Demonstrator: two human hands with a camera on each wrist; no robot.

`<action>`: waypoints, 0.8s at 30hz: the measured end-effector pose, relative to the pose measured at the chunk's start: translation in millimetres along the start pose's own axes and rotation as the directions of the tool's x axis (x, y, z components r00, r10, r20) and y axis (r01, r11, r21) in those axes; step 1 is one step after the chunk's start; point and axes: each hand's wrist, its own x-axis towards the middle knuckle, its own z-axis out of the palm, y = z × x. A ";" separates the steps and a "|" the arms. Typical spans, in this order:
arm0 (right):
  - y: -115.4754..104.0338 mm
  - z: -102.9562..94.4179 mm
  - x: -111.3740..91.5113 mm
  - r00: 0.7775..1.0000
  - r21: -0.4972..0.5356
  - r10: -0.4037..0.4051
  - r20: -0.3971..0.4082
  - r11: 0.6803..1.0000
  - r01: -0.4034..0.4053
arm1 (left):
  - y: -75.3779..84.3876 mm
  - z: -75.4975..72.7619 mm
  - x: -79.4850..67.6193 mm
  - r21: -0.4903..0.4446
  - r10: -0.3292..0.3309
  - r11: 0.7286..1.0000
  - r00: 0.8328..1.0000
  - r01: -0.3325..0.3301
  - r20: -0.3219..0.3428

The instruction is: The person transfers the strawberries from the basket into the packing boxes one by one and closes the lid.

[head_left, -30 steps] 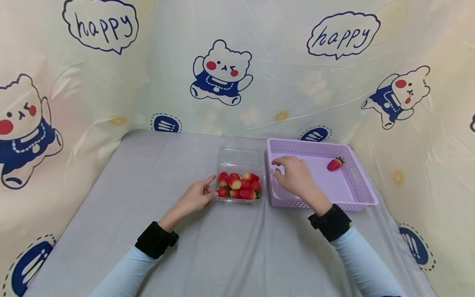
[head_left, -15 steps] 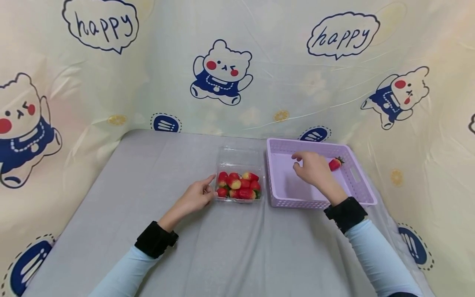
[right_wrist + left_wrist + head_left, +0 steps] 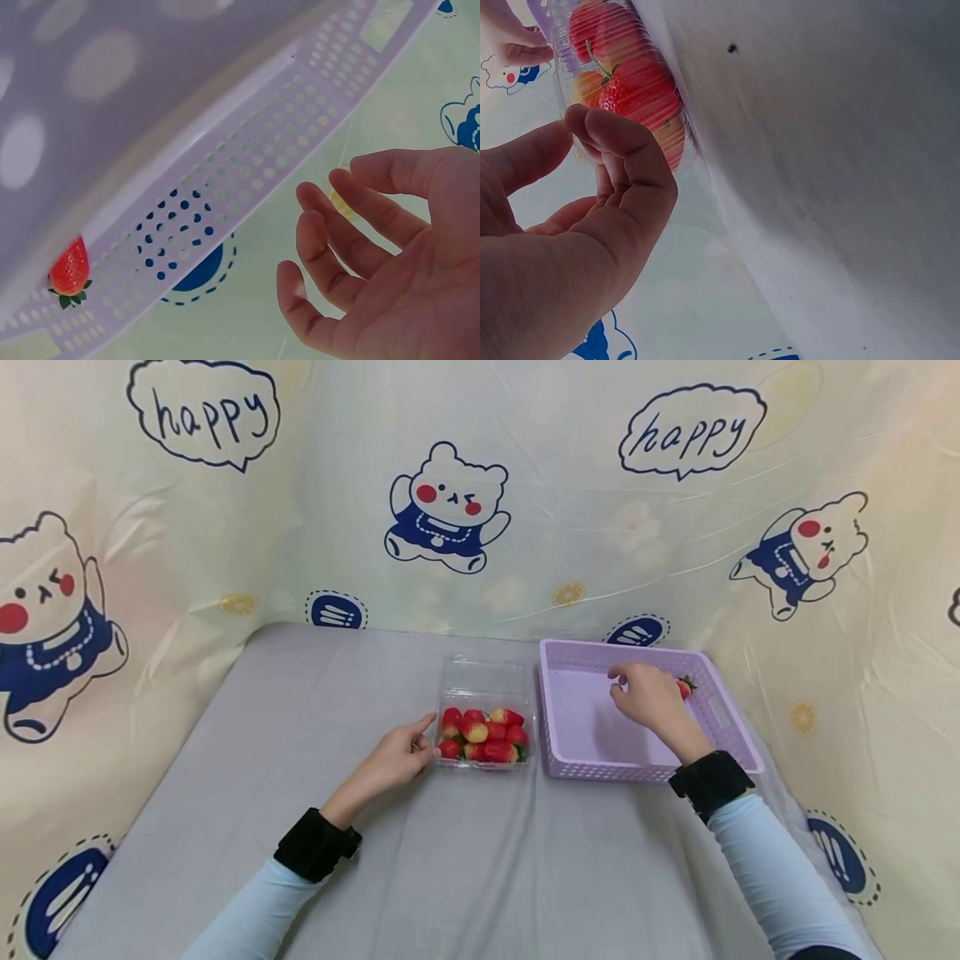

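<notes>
My left hand (image 3: 397, 753) is at the left edge of a clear plastic clamshell box (image 3: 486, 682), its lid raised. In the left wrist view, thumb and fingertips of the left hand (image 3: 592, 195) pinch the box rim. Several red strawberries (image 3: 495, 731) with pale ends fill the box. Over the lilac basket (image 3: 573, 727) hovers my right hand (image 3: 651, 695), fingers loosely bent and holding nothing. One strawberry (image 3: 685, 689) lies in the basket, partly hidden behind that hand. The right wrist view shows this strawberry (image 3: 71, 268) with green leaves by the perforated wall, apart from the fingers.
A grey cloth (image 3: 337, 693) covers the table. The basket stands close to the right of the box, near the table's right edge. Behind hangs a pale curtain (image 3: 570, 527) printed with cartoon bears.
My right hand has moved rightward over the basket, from its left side to near its middle, and now covers part of the strawberry there. My left hand and the box stay put.
</notes>
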 end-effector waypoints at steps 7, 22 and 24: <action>12.0 -1.2 1.6 0.999 -0.018 0.037 0.034 0.999 -0.037 | -0.1 0.5 -1.2 -0.002 -0.017 1.000 1.000 0.017 -0.004; 36.5 -1.6 5.2 0.983 -0.026 0.099 0.153 0.995 -0.097 | 0.6 1.3 -2.0 -0.001 -0.026 1.000 1.000 0.026 -0.006; 39.5 -2.2 5.9 0.979 -0.027 0.114 0.169 0.993 -0.111 | 0.3 1.3 -1.7 0.001 -0.025 1.000 1.000 0.025 -0.007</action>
